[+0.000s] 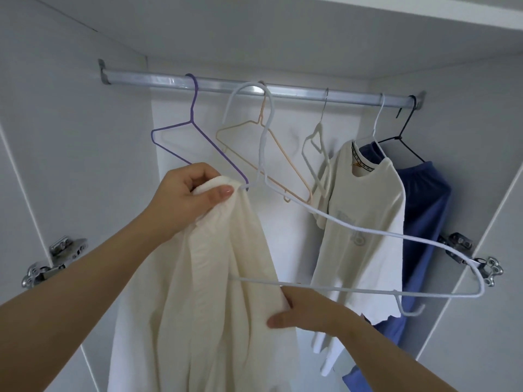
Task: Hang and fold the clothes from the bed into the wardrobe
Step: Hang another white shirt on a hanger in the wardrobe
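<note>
Nearest, the right hand (304, 312) pinches the lower part of the cream garment (223, 278), thumb on the front of the cloth and fingers behind it, close under the bottom bar of the white hanger (368, 230). The left hand (186, 193) sits higher, its grip curled round the bunched top of the same garment at the left end of that hanger. The garment hangs down between both forearms, draped over the hanger's left shoulder only. The hanger is tilted, with its right end low and bare and its hook raised in front of the metal rail (297, 91); whether the hook rests on the rail cannot be told.

Further back, empty hangers hang on the rail: a purple hanger (198, 137), a peach hanger (240, 127) and a small pale hanger (314, 142). At the right, a cream T-shirt (365, 222) hangs on a white hanger, with a blue garment (424, 207) on a black hanger (407, 131) behind it. A door hinge (53, 258) shows on the left wardrobe panel.
</note>
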A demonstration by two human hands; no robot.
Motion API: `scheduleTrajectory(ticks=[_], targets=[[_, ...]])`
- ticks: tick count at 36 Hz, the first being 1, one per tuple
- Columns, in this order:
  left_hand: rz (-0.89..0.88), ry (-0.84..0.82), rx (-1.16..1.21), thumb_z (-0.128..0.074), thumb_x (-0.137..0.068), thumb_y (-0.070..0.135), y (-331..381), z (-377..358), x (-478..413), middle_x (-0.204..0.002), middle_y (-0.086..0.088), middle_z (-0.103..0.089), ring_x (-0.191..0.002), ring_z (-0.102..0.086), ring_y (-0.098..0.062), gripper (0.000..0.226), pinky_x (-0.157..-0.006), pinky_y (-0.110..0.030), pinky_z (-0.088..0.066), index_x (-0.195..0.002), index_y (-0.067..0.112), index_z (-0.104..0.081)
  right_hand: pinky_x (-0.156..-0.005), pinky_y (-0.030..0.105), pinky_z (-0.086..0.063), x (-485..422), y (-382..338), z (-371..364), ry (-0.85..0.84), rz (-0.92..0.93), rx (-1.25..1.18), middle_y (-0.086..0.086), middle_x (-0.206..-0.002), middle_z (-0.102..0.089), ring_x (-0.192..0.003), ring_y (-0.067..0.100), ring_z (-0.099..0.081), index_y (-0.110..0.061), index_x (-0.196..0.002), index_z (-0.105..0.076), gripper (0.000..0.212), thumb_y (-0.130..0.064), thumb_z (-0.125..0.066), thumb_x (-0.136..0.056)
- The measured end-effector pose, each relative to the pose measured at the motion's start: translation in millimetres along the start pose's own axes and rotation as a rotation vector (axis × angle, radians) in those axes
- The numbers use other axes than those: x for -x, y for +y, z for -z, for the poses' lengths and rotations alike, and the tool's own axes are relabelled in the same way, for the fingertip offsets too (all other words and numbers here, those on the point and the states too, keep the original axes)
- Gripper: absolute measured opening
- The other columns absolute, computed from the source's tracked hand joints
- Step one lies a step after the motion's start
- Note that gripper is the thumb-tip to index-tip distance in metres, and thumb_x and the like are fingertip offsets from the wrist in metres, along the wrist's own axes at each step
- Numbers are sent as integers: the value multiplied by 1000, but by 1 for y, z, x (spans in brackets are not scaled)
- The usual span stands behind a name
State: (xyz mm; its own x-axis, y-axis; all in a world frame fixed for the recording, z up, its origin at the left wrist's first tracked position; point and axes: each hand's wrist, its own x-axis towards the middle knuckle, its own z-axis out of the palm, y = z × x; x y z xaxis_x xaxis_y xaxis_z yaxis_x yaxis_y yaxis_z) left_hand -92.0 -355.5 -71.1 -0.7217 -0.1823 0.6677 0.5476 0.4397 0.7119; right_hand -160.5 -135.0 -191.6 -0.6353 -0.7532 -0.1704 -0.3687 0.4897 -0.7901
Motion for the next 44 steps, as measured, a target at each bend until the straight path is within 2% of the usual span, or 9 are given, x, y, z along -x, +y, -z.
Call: scheduleTrajectory(ticks=[5,9,13,17,20,23,28,33,44], targets=[[4,-11,-34,-70,-74,19,-6,8,0,-60,11,-63,-55,-57,-4,10,-52,-14,-47,-69,20,-61,-84,34,-49,0,10,11,159,-34,-67,7,-97,-63,-89,19,-59,-6,-106,-60,19,-19,-59,-91],[-4,-51,-65,-67,-79,5,-9,20,1,-58,13,-63,-51,-55,0,16,-50,-11,-45,-70,15,-59,-54,16,-30,4,13,30,408,-18,-161,-2,-69,-43,-62,9,-41,-14,-75,-45,22,-19,-53,-95],[-13,-107,-156,-68,-79,5,-13,27,3,-54,12,-58,-49,-51,0,18,-49,-9,-40,-68,11,-55,-60,16,-38,6,9,47,527,20,-48,-1,-71,-52,-67,10,-51,-16,-76,-52,21,-26,-51,-95],[-33,-115,-208,-69,-79,5,-14,32,3,-53,11,-55,-48,-48,-1,21,-48,-8,-37,-67,6,-52,-85,34,-48,9,9,62,465,23,-41,11,-95,-67,-88,20,-62,-9,-99,-63,30,-36,-63,-86],[-35,-107,-223,-73,-75,16,-10,34,1,-52,10,-52,-46,-44,-2,28,-46,-8,-34,-66,5,-49,-59,9,-41,8,3,69,343,-64,361,-9,-76,-60,-70,2,-55,-26,-80,-57,26,-39,-78,-70],[-25,-89,-236,-66,-69,24,-7,40,-1,-50,11,-49,-44,-42,-2,26,-45,-8,-32,-63,7,-48,-56,12,-34,11,6,75,266,-97,625,-7,-77,-59,-71,7,-54,-23,-76,-53,21,-29,-73,-76],[-26,-138,-358,-72,-78,2,-17,54,1,-50,5,-45,-44,-39,-4,30,-44,-9,-30,-61,7,-48,-58,13,-36,26,16,93,406,-4,173,-2,-73,-52,-66,8,-48,-11,-79,-57,10,-11,-65,-87],[-181,-208,-579,-61,-72,45,-23,49,7,-60,7,-42,-50,-32,-5,32,-49,-11,-27,-69,17,-45,-58,17,-31,25,20,97,536,-11,-133,-2,-74,-48,-64,9,-40,-13,-80,-51,14,-10,-55,-93],[-415,-115,-1093,-42,-77,37,-32,21,20,-47,-4,-51,-33,-49,-23,38,-35,-24,-37,-62,5,-56,-58,28,-35,23,-3,88,722,-94,-269,7,-78,-53,-67,18,-46,-12,-81,-55,8,-8,-52,-88]])
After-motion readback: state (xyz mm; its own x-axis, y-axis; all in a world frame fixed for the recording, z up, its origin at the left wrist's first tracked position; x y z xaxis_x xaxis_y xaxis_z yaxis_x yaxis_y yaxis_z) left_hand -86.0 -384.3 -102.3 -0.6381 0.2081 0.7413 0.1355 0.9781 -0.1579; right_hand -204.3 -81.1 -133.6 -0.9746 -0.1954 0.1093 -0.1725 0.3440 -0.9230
